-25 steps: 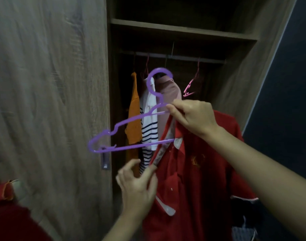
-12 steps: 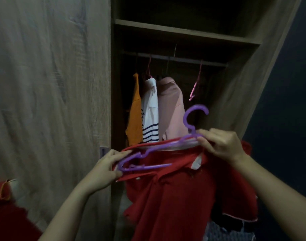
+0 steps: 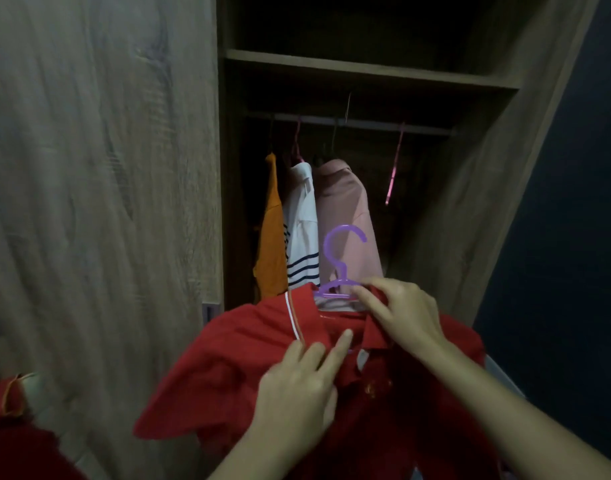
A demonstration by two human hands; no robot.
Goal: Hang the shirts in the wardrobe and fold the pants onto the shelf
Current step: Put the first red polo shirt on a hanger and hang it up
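1. The red shirt hangs on the purple hanger, well below the wardrobe rail.
2. The right hand pinches the collar just under the hook; the left hand presses straight fingers on the shirt front.
3. The hook stands upright, and the right hand is nearer to it.

I saw the purple plastic hanger in the collar of the red polo shirt, before the open wooden wardrobe; inside, three shirts hung left (a pink plastic hanger right) on the rail.
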